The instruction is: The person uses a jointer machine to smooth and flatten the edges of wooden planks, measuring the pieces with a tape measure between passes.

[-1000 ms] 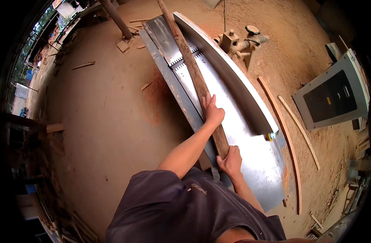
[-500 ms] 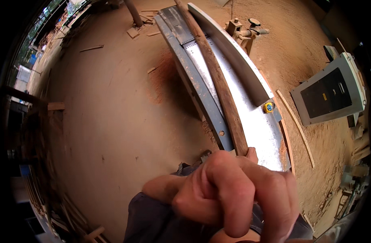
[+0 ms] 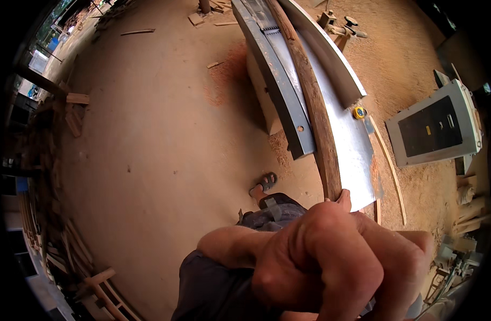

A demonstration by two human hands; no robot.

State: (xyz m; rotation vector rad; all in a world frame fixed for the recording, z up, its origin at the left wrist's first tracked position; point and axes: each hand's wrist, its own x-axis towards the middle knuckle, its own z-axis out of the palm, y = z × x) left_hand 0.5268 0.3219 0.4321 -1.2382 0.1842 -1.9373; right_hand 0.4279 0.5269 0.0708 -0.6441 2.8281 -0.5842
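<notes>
A long, rough brown wooden board runs along the metal bed of a woodworking machine. Its near end disappears behind my left hand, which looms large at the lower right. The fingers of that hand are curled downward and closed around the board's end; their tips are hidden. Beside the board's right side, a fingertip shows past the knuckles. It may belong to my right hand, which is otherwise covered, so its grip cannot be made out. A yellow tape measure lies on the machine, right of the board.
A tall fence stands along the bed's right side. Farther right is a grey cabinet with a dark panel. A thin wood strip lies between them. My sandalled foot is on the floor left of the bed. Timber is piled at far left.
The machine has shifted up and slightly right in view, and my foot has appeared. More board shows beyond the bed's near left edge. My left hand remains closed and sits farther right.
</notes>
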